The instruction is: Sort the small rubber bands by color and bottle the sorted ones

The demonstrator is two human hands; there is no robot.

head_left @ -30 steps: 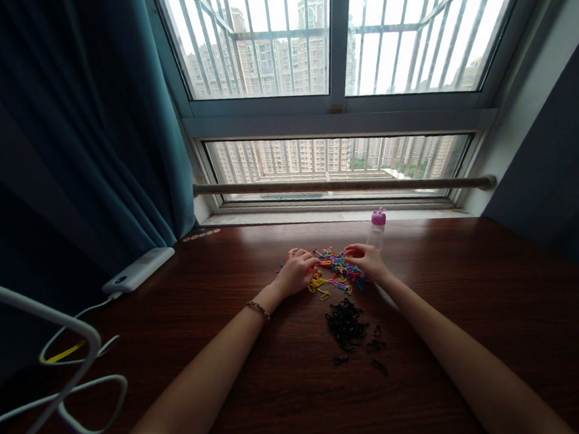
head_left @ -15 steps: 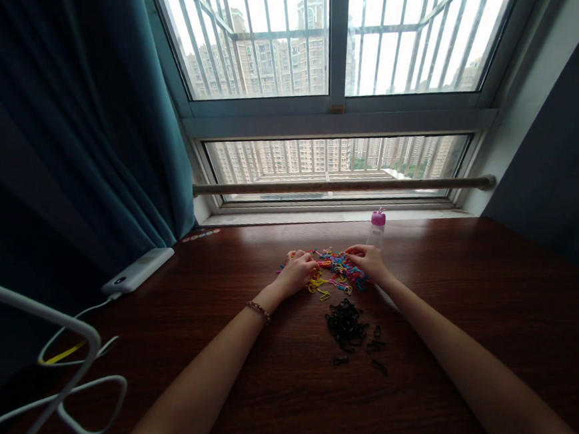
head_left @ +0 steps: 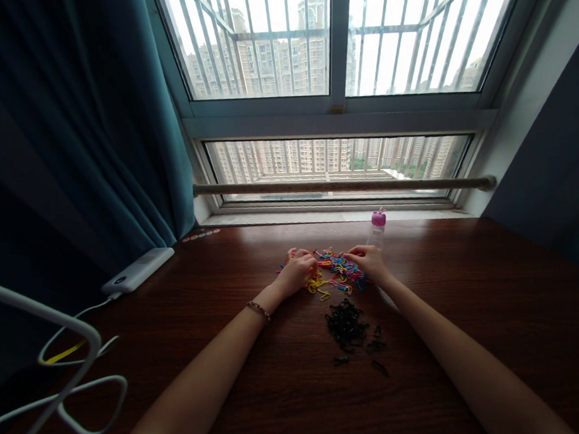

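Note:
A heap of small coloured clips (head_left: 335, 271) lies far out on the dark wooden table (head_left: 463, 304). My left hand (head_left: 296, 271) rests on the heap's left edge with its fingers curled in; what they hold is too small to see. My right hand (head_left: 370, 261) sits on the right side of the heap, fingertips pinched down among the clips. A separate heap of black clips (head_left: 347, 325) lies nearer to me, with a few stray ones beside it. A beaded bracelet (head_left: 259, 309) is on my left wrist.
A small clear bottle with a pink cap (head_left: 377, 226) stands just behind my right hand. A white power bank (head_left: 137, 270) with a cable lies at the table's left edge by the teal curtain (head_left: 76, 126). White tubing (head_left: 57, 366) crosses the lower left. A barred window fills the back.
Both hands stay on the coloured heap with only small finger movements. The left hand has curled in a little more than a second ago.

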